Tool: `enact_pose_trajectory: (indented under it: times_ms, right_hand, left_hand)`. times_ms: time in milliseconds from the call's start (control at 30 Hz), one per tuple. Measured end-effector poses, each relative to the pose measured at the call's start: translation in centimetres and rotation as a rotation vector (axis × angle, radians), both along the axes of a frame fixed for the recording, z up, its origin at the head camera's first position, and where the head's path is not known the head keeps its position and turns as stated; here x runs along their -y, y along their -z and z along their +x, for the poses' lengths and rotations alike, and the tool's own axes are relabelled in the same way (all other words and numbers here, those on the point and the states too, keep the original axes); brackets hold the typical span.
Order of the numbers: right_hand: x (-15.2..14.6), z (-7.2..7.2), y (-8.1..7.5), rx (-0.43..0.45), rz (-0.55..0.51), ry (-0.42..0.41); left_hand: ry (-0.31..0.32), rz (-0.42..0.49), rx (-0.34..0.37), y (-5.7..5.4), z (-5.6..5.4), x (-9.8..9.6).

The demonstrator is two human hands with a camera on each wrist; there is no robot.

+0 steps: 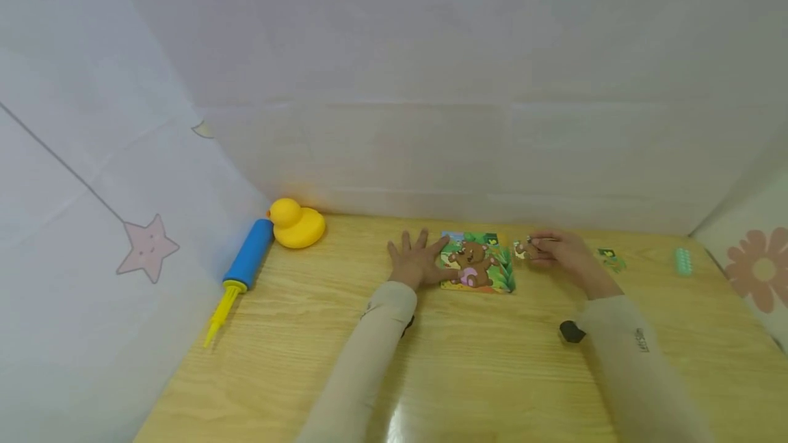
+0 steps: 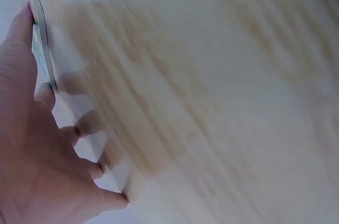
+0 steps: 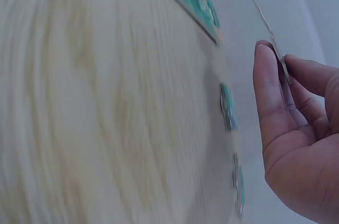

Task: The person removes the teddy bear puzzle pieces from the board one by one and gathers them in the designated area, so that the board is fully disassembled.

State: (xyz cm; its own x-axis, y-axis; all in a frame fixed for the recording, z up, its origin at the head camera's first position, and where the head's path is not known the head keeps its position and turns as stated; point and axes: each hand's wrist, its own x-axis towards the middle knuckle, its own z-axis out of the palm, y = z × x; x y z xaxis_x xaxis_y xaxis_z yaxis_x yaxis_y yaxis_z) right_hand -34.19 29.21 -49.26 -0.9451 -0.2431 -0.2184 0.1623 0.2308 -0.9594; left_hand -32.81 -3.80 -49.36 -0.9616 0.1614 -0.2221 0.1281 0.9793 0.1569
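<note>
A puzzle board [image 1: 506, 271] with a brown bear picture lies flat on the wooden table. My left hand [image 1: 414, 262] rests with fingers spread at its left side; the thumb and a fingertip reach onto the board. In the left wrist view, the other fingertips of that hand [image 2: 37, 144] touch the table. Just right of the board, my right hand [image 1: 563, 256] pinches a puzzle piece [image 1: 521, 249] between thumb and fingers. The right wrist view shows this thin piece [image 3: 269, 32] edge-on, held above the table.
Loose green puzzle pieces [image 1: 611, 260] lie to the right of my right hand. Farther right is a small mint-green bumpy object [image 1: 683, 261]. At the left stand a yellow toy duck [image 1: 298, 225] and a blue hand pump [image 1: 249, 251] with a yellow nozzle. A pale curtain [image 1: 394, 156] borders the table's back.
</note>
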Motion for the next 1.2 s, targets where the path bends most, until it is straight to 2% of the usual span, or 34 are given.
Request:
enact_pose_trajectory:
  times_ms: [333, 567, 733, 967, 1200]
  right_hand:
    - [-3.2, 1.2, 0.2, 0.013, 0.023, 0.011]
    - [-3.9, 1.7, 0.8, 0.063, 0.066, 0.0]
    - [-3.6, 1.9, 1.1, 0.097, 0.064, 0.034]
    - [-3.1, 2.4, 0.8, 0.069, 0.079, 0.03]
    - [-3.4, 2.8, -0.1, 0.012, 0.214, 0.04]
  left_hand:
    - [0.001, -0.012, -0.003, 0.2, -0.2, 0.2]
    - [-0.009, 0.0, 0.003, 0.5, -0.2, 0.2]
    - [-0.008, 0.005, 0.0, 0.4, -0.1, 0.2]
    - [-0.005, 0.0, -0.01, 0.3, -0.1, 0.2]
    - [0.007, 0.003, -0.01, -0.1, 0.3, 0.1]
